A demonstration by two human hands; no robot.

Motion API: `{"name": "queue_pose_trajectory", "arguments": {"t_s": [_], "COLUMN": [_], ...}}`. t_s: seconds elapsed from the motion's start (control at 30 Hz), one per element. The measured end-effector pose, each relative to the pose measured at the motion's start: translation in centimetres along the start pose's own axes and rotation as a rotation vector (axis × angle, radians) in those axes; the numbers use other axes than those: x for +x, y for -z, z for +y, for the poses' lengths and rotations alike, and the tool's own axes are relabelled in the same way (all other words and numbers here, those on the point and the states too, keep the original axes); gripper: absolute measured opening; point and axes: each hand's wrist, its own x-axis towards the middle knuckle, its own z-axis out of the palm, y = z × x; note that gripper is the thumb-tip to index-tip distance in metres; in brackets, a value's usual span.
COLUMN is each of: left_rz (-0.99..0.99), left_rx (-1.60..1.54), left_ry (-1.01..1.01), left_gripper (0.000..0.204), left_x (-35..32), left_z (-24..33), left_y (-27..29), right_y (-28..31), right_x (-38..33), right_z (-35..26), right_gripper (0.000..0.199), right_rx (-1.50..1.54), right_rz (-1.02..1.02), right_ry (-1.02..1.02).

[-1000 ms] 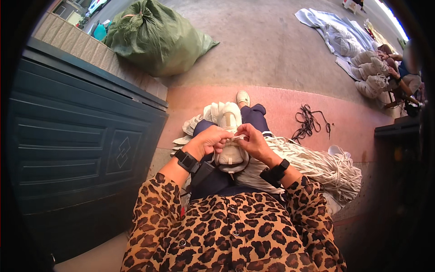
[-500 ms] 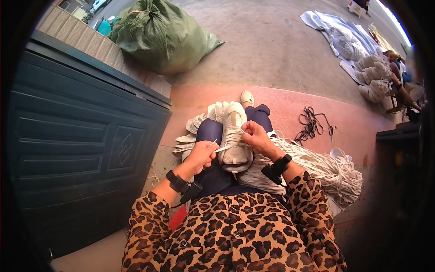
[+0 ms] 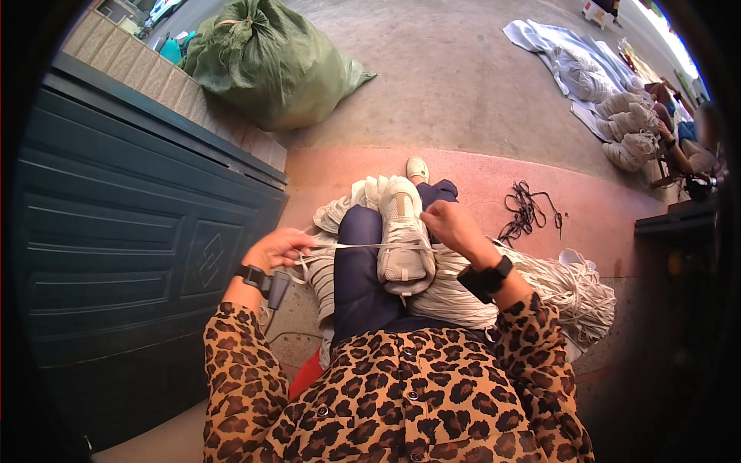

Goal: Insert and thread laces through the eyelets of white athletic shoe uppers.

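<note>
A beige-white sneaker (image 3: pixel 407 268) rests between my thighs, with a flat white shoelace (image 3: pixel 355 246) stretched straight across it to the left. My left hand (image 3: pixel 284 247) is closed on that lace, out past my left knee, and a loose length dangles below the fingers. Against the right side of the sneaker, by its lacing, my right hand (image 3: pixel 455 229) is curled closed. Its fingertips are turned away, so what they hold is hidden. Several more pale shoes (image 3: pixel 333 214) are lined up beside my left leg.
A heap of white laces (image 3: pixel 559 289) lies by my right leg, and tangled black laces (image 3: pixel 527 212) lie beyond it. A dark panelled door (image 3: pixel 116 239) stands left. Ahead sits a bulging green sack (image 3: pixel 270 65). Far right, a person sits by bundled white laces (image 3: pixel 629 116).
My left hand has moved left from beside the sneaker, drawing the lace out taut. My right hand has shifted slightly right and its fingers are more curled.
</note>
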Motion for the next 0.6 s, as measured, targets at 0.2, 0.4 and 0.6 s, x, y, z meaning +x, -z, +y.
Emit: {"name": "queue_pose_trajectory", "arguments": {"t_s": [0.2,0.4,0.6], "left_rz": [0.440,0.626,0.173], "left_rx": [-0.584,-0.605,-0.109], "left_ry": [-0.327,-0.735,-0.711], "left_gripper": [0.017,0.011,0.015], "left_x": [-4.0,-7.1,-2.1], "left_z": [-2.2,0.1,-0.3], "left_y": [12.6,13.5,-0.4], "right_y": [1.2,-1.5,-3.8], "right_x": [-5.2,-5.9,-4.7], "right_z": [1.3,2.2,2.8], "right_gripper": [0.022,0.015,0.011], "right_rx": [0.487,0.204,0.134], "right_rz": [-0.310,-0.150,0.025], "right_ry": [-0.075,0.027,0.147]}}
